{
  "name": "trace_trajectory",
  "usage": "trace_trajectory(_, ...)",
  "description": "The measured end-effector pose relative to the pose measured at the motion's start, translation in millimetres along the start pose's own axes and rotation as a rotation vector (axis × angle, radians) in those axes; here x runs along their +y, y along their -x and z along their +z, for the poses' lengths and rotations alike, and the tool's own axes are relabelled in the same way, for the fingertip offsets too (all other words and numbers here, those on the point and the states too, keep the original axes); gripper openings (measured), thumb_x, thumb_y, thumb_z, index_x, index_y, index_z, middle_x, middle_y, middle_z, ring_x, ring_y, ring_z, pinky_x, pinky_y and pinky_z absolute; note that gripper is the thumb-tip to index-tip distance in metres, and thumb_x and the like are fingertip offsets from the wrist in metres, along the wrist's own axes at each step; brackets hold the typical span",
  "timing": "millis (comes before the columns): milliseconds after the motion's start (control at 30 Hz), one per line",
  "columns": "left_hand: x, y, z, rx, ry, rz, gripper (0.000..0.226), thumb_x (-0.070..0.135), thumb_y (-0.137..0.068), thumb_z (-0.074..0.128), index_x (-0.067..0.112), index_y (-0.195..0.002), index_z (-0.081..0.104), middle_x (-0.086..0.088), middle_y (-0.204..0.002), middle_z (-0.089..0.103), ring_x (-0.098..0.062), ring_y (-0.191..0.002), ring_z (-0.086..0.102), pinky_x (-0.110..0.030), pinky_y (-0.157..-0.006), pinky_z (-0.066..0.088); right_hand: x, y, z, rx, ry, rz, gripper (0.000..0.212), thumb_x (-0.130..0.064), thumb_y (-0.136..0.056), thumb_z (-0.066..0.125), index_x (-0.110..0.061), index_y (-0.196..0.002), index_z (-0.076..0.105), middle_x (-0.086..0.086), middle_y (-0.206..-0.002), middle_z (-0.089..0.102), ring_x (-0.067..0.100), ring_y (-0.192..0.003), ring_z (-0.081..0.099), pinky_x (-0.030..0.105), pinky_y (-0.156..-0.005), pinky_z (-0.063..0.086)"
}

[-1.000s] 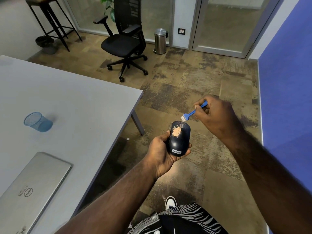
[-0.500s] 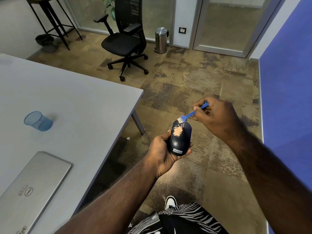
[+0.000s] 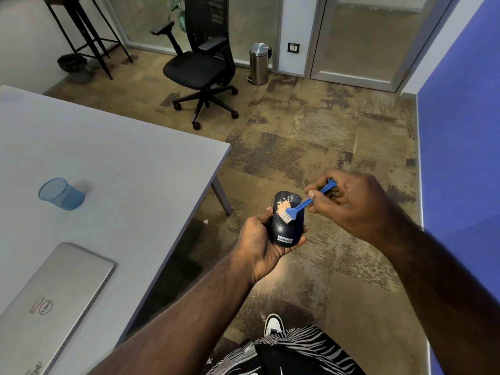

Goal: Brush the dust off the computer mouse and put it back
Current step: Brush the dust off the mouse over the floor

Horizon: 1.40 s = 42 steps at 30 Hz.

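- an office with worn, mottled brown carpet tiles (image 3: 311,136), glass partitions along the far wall and a blue wall (image 3: 460,131) at right; a grey bench (image 3: 121,163) fills the left side of the view.
- the person stands just off the bench's corner, both bare forearms reaching out over the carpet.
- the left hand (image 3: 259,239) cradles a dark computer mouse (image 3: 287,220) from below, its grip wrapped round the body, thumb on the left flank and fingertips showing along the right edge; the mouse is held in the air, clear of the bench, its "lenovo" label towards the camera.
- a patch of pale orange dust (image 3: 283,207) lies on the upper middle of the mouse, near the scroll wheel.
- the right hand (image 3: 349,204) pinches the handle of a small blue brush (image 3: 305,203) between thumb and curled fingers; the white bristles rest on the mouse just below and right of the dust.
- on the bench, well apart from the hands: a blue mesh cup (image 3: 61,193) lying on its side and a closed silver laptop (image 3: 48,301) at the near left edge.
- farther back: a black office chair (image 3: 201,66), a steel pedal bin (image 3: 259,63), a tall black stool (image 3: 81,31) and a dark basket (image 3: 71,62) beside it on the floor.
- a white shoe (image 3: 273,323) and zebra-patterned clothing (image 3: 292,353) show at the bottom edge.
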<state>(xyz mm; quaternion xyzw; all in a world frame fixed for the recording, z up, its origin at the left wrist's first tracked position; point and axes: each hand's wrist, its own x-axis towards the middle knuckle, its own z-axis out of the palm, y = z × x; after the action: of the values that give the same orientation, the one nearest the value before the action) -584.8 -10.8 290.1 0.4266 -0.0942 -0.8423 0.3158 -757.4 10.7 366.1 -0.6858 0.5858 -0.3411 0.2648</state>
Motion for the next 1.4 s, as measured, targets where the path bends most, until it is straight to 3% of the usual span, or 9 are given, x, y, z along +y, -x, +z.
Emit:
trace_trajectory(133,-1,-1,0,0.000,0.012,-0.004,0.046,0.034,-0.102,0.031,0.003,-0.116,0.061,-0.022,-0.109,0.065,-0.035,-0.091,0.063,-0.043,-0.078,0.053,3,0,1,-0.003,0.057,0.002,0.012,-0.020,-0.089,0.064,-0.012,-0.095,0.069,-0.012,-0.081,0.070,0.013,-0.071,0.073,0.043,-0.062,0.060)
trace_trajectory(267,-1,-1,1,-0.005,0.018,-0.016,0.045,0.033,-0.101,0.032,0.002,-0.118,0.060,-0.023,-0.108,0.065,-0.036,-0.091,0.063,-0.044,-0.078,0.053,5,-4,-1,0.037,0.073,0.024,0.022,-0.029,-0.088,0.058,-0.012,-0.095,0.069,0.002,-0.081,0.072,0.020,-0.070,0.073,0.046,-0.060,0.060)
trace_trajectory(533,-1,2,1,-0.009,0.009,-0.031,0.045,0.033,-0.101,0.034,0.003,-0.127,0.056,-0.023,-0.110,0.066,-0.037,-0.090,0.065,-0.042,-0.074,0.056,12,-17,0,0.106,0.107,0.035,0.006,-0.032,-0.088,0.057,-0.029,-0.088,0.063,-0.001,-0.076,0.073,0.016,-0.066,0.072,0.042,-0.061,0.060)
trace_trajectory(867,0,5,2,-0.026,-0.003,-0.039,0.044,0.033,-0.101,0.033,0.005,-0.128,0.054,-0.022,-0.112,0.065,-0.036,-0.092,0.064,-0.042,-0.076,0.055,21,-32,2,0.199,0.202,0.084,0.012,-0.026,-0.090,0.061,-0.017,-0.093,0.068,0.001,-0.071,0.071,0.019,-0.063,0.069,0.040,-0.059,0.058)
trace_trajectory(1033,1,5,3,-0.027,-0.003,-0.030,0.045,0.033,-0.102,0.033,0.004,-0.129,0.054,-0.022,-0.110,0.065,-0.036,-0.091,0.064,-0.042,-0.074,0.055,17,-27,-3,0.188,0.032,0.049,0.005,-0.026,-0.088,0.062,-0.029,-0.086,0.065,-0.009,-0.071,0.071,0.007,-0.065,0.072,0.026,-0.060,0.059)
trace_trajectory(1167,2,4,4,-0.025,-0.007,-0.029,0.045,0.033,-0.101,0.033,0.004,-0.127,0.055,-0.022,-0.110,0.065,-0.036,-0.092,0.064,-0.043,-0.076,0.054,20,-26,-1,0.174,0.107,0.070,0.006,-0.024,-0.089,0.062,-0.021,-0.089,0.067,-0.001,-0.071,0.071,0.018,-0.064,0.072,0.041,-0.061,0.059)
trace_trajectory(1400,0,4,3,-0.027,-0.020,-0.036,0.046,0.034,-0.101,0.033,0.004,-0.128,0.055,-0.022,-0.112,0.064,-0.035,-0.092,0.065,-0.041,-0.073,0.057,20,-25,-1,0.207,0.078,0.047,0.006,-0.030,-0.087,0.061,-0.028,-0.089,0.066,-0.007,-0.071,0.071,0.009,-0.063,0.071,0.032,-0.059,0.058)
